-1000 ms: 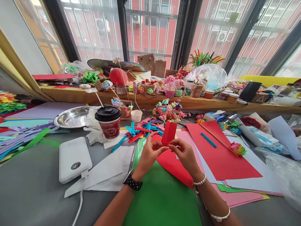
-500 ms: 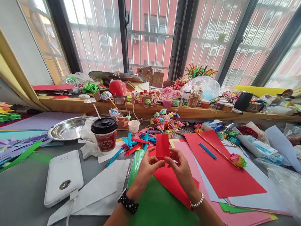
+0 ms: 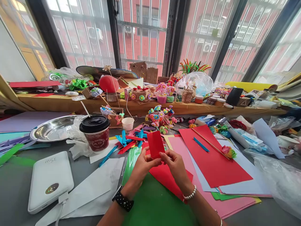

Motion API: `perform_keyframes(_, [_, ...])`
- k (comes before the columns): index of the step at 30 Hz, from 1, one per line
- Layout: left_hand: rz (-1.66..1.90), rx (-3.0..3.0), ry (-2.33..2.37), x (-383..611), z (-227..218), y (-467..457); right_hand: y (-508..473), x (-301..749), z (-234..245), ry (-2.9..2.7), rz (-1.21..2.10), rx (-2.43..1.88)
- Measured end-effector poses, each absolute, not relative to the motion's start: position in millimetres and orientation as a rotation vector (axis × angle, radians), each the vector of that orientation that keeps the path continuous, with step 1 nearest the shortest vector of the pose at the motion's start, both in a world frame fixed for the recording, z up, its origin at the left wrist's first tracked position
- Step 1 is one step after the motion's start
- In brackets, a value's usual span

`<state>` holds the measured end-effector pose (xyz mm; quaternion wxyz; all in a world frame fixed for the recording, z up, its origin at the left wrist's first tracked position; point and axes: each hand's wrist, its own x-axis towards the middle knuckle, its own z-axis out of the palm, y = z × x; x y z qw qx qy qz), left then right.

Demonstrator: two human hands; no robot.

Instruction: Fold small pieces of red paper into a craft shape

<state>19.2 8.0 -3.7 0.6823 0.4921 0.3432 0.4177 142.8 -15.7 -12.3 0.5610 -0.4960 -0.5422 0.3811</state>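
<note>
A small folded piece of red paper point(image 3: 156, 143) is held up between both hands, above the green surface. My left hand point(image 3: 144, 163) pinches its lower left side, thumb along the bottom edge. At the lower right corner, my right hand point(image 3: 173, 163) grips the same piece between thumb and fingers. Beneath the hands lies a larger red sheet point(image 3: 164, 175), partly covered by them. Just beyond, folded blue and red paper strips point(image 3: 131, 141) lie in a loose heap.
On the left stand a lidded coffee cup point(image 3: 95, 133), a steel dish point(image 3: 51, 130) and a white power bank point(image 3: 51, 180) with a cable. To the right, a big red sheet point(image 3: 211, 157) carries a stick with a paper flower point(image 3: 228, 152). Crafts crowd the sill point(image 3: 141, 110).
The folded red paper has turned and tilted, showing a flat face instead of its folded edge. The right fingers have closed in nearer its lower corner. The whole view has shifted.
</note>
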Motion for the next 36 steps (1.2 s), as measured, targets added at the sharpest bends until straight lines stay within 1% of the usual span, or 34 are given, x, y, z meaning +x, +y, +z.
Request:
perform_keyframes(7, [0.984,1.127,0.784,21.9,-1.6,5.4,-15.6,143.9,-11.9,-1.405,0.730,-1.248])
perform_keyframes(13, [0.925,1.163,0.805,13.4,-2.8,11.8,-14.4,147.8,-11.1,-1.557,0.524,-1.304])
perform_keyframes(17, [1.017,1.130,0.846,11.9,4.6,9.6,-12.8,148.4,-12.3,-1.610,0.484,-1.332])
perform_keyframes(22, [1.010,1.145,0.870,12.5,6.8,6.7,-11.5,147.9,-14.7,-1.587,0.532,-1.352])
perform_keyframes(29, [1.042,1.062,0.934,8.3,-0.8,14.4,-13.0,149.7,-12.0,-1.593,0.778,-1.255])
perform_keyframes(36, [1.119,1.022,0.999,13.2,-2.2,9.1,-12.6,147.8,-14.7,-1.585,0.762,-1.256])
